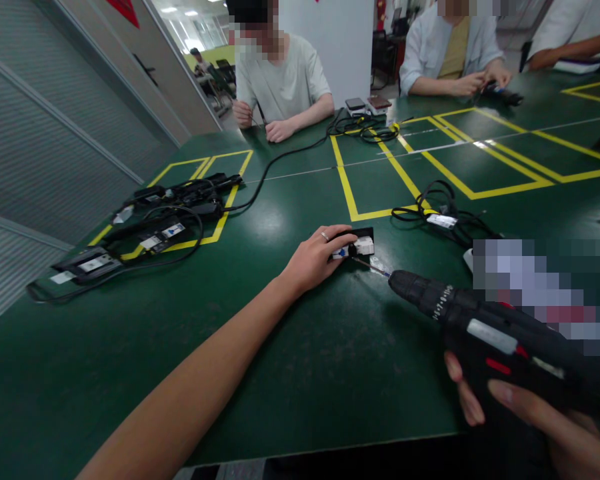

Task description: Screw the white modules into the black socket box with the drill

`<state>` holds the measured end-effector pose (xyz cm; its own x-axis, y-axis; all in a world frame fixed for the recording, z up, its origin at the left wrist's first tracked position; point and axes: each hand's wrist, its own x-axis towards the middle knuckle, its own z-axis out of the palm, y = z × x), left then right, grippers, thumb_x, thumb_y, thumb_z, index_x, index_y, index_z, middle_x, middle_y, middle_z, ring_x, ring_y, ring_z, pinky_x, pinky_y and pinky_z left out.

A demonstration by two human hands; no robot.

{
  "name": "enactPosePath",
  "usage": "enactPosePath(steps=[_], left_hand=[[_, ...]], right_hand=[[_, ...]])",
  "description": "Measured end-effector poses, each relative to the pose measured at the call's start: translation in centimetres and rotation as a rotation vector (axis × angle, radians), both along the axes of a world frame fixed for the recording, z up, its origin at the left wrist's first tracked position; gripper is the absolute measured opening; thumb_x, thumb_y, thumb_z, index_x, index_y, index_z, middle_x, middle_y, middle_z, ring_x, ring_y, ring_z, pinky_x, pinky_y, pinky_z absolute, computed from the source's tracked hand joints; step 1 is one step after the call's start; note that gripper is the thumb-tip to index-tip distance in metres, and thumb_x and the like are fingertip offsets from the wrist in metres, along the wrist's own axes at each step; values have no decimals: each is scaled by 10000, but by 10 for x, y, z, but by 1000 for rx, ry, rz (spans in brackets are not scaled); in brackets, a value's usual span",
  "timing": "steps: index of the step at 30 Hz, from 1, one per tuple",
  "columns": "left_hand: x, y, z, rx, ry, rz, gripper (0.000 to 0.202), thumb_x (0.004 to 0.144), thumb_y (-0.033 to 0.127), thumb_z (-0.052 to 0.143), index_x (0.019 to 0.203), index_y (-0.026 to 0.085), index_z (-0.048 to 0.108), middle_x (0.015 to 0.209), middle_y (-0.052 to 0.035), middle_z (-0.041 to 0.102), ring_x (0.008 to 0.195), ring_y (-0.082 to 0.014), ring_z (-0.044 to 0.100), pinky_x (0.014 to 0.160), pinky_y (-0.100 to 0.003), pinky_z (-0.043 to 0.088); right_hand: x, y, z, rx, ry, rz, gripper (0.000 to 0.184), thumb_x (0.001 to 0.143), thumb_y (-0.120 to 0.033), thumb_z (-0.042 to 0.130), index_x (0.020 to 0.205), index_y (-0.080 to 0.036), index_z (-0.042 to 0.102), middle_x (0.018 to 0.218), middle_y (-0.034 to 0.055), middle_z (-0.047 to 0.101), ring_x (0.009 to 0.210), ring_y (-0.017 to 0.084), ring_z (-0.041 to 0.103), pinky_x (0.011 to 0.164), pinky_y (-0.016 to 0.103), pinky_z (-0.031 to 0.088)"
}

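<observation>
My left hand (314, 259), with a ring on one finger, is closed over a small black and white electrical part (364, 245) on the green table. Blue and dark spots show on the part's white side. In my right hand (520, 407) is a black cordless drill (460, 313) with red and grey markings, its fingers wrapped around the handle. The drill's long thin bit (367, 266) points left, its tip at the part beside my left fingers. Whether the tip sits in a screw is too small to tell.
On the left lie several black power strips (97, 263) with cables across yellow tape outlines. A coiled black cable (433, 207) with a white label lies beyond the drill. More cable (365, 127) and two small boxes (355, 107) are at the far side, where other people sit working.
</observation>
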<state>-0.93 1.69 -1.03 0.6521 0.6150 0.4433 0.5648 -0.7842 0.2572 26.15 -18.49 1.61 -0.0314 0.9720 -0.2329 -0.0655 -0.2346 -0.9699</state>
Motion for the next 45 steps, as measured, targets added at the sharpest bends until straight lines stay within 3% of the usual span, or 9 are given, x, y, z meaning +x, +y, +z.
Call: enactPosePath(steps=[6, 10, 16, 25, 29, 45], left_hand=[[1, 0, -1, 13, 22, 26, 431, 840, 118, 552, 1244, 260, 501, 1334, -43, 482, 1195, -198, 471, 985, -400, 471], [1, -1, 1, 11, 19, 26, 442, 836, 110, 553, 1247, 263, 497, 1333, -40, 484, 1192, -200, 473, 990, -404, 468], [1, -1, 2, -16, 26, 18, 420, 849, 127, 539, 1247, 255, 498, 1344, -43, 473, 1198, -216, 465, 991, -422, 467], [1, -1, 1, -6, 0, 5, 418, 847, 122, 536, 1244, 249, 506, 1335, -57, 481, 1188, -224, 475, 981, -439, 474], [1, -1, 2, 3, -3, -1, 415, 849, 122, 533, 1245, 244, 506, 1325, -66, 489, 1189, -226, 477, 977, -444, 477], [1, -1, 2, 5, 17, 13, 421, 850, 118, 537, 1249, 249, 500, 1333, -49, 478, 1199, -212, 465, 995, -423, 462]], right_hand=[[-19, 10, 15, 27, -15, -89, 347, 613, -555, 662, 787, -257, 699, 480, 19, 603, 476, 275, 603, 511, 416, 550], [-5, 0, 8, -11, -37, -60, 318, 668, -528, 641, 812, -252, 704, 521, 32, 639, 513, 284, 623, 545, 413, 552], [15, -12, -3, -75, -42, 139, 233, 862, -392, 477, 940, -280, 665, 664, 32, 704, 655, 267, 663, 705, 370, 516], [14, -14, -8, -4, -31, 91, 205, 850, -362, 490, 954, -290, 651, 697, 21, 703, 614, 256, 643, 684, 366, 502], [16, -12, -10, -29, -46, 144, 232, 861, -380, 468, 966, -288, 653, 667, 29, 696, 638, 270, 650, 687, 372, 504], [14, -12, -9, -39, -25, 126, 234, 856, -369, 476, 961, -273, 662, 661, 34, 699, 629, 263, 650, 685, 368, 512]])
